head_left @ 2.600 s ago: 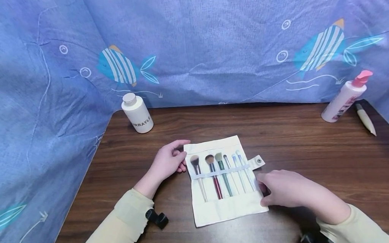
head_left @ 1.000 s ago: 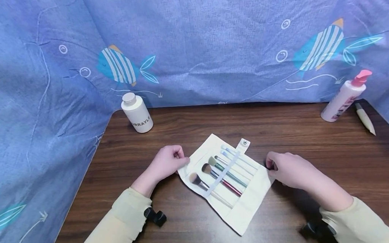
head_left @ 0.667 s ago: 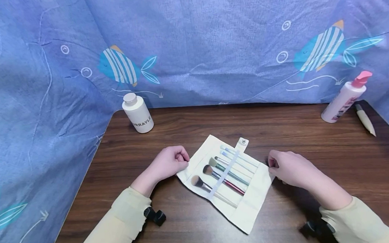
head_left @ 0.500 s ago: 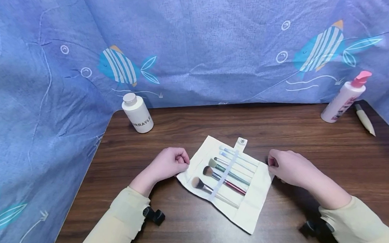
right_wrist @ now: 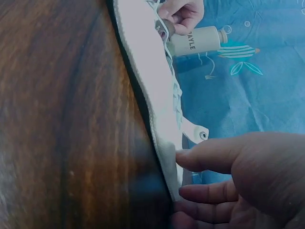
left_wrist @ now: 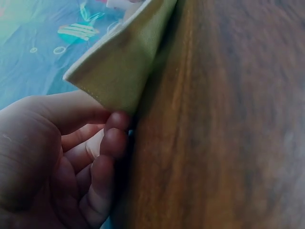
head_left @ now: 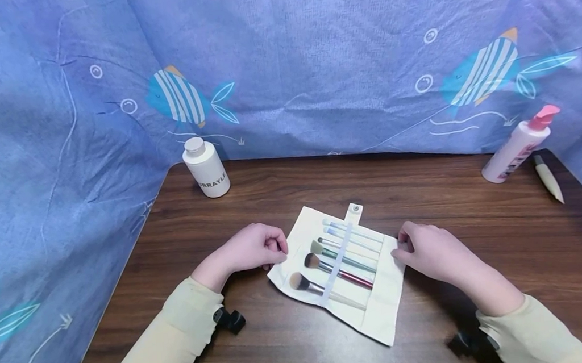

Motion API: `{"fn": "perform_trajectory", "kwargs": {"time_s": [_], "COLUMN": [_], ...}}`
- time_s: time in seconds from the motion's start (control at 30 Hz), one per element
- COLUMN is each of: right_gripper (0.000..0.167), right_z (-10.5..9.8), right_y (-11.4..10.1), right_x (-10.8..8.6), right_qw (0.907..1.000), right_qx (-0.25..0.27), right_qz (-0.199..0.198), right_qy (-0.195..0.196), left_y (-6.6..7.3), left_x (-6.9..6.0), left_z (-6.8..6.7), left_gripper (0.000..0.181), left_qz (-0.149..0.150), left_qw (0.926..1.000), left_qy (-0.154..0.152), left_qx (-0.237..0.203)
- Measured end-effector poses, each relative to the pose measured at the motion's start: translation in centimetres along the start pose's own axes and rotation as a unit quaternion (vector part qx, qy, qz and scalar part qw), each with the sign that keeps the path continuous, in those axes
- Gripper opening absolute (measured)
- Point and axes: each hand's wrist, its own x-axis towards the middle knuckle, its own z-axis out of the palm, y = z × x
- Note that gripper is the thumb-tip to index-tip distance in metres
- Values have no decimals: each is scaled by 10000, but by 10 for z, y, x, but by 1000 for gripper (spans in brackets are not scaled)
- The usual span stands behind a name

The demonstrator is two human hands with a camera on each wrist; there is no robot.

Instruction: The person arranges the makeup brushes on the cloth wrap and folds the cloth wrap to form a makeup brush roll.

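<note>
A cream fabric brush roll (head_left: 388, 305) lies unfolded on the table in the head view, turned at a slant. Several makeup brushes sit in it under a pale strap, heads towards the left; one has a red handle (head_left: 356, 279), another a green one. A snap tab (head_left: 356, 208) sticks out at its far edge. My left hand (head_left: 255, 247) pinches the roll's left edge; in the left wrist view a raised cloth corner (left_wrist: 116, 71) rises from between thumb and fingers. My right hand (head_left: 430, 250) pinches the right edge, thumb on top and fingers below (right_wrist: 205, 193).
A white bottle (head_left: 208, 168) stands at the back left of the brown wooden table (head_left: 342, 177). At the back right are a pink-topped pump bottle (head_left: 516, 144) and a pale tube with a dark cap (head_left: 548, 179). A blue fish-print curtain (head_left: 312, 66) hangs behind.
The brush roll has turned counterclockwise, brush heads swinging from the far side to the left and the snap tab from right to far side. Both hands have shifted their hold along its edges.
</note>
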Motion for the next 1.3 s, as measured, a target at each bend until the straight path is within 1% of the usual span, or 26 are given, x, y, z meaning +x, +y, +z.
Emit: {"fn": "perform_trajectory", "kwargs": {"time_s": [0.1,0.17,0.37,0.53,0.63,0.8,0.93,1.17,1.3], "right_gripper": [36,40,44,49,47,42,43,44,44], "right_z": [-1,-1,0,5,6,6,7,10,13], "right_y": [1,2,0,0,1,4,6,6,6], "right_x": [-1,-2,-2,-2,-3,-2,1,4,6], "right_qw": [9998,9994,9987,9984,9984,9974,9974,9981,9980], "right_qx": [-30,-71,-207,-244,-217,-237,-198,-160,-189], "right_qz": [-161,-286,-404,-480,-516,-644,-626,-459,-412], "right_qy": [-130,-178,-244,-157,-52,228,299,365,434], "left_y": [1,2,4,8,12,17,20,24,28], "left_x": [-1,-1,-4,-8,-10,-10,-10,-12,-12], "left_z": [0,0,2,6,8,10,11,12,12], "left_gripper": [5,5,9,14,15,19,21,23,24], "left_qz": [86,115,112,76,72,72,102,112,139], "left_qw": [9993,9988,9981,9964,9942,9897,9879,9863,9829], "left_qy": [-78,-95,-151,-245,-340,-457,-509,-527,-515], "left_qx": [342,470,581,808,1019,1356,1465,1561,1761]}}
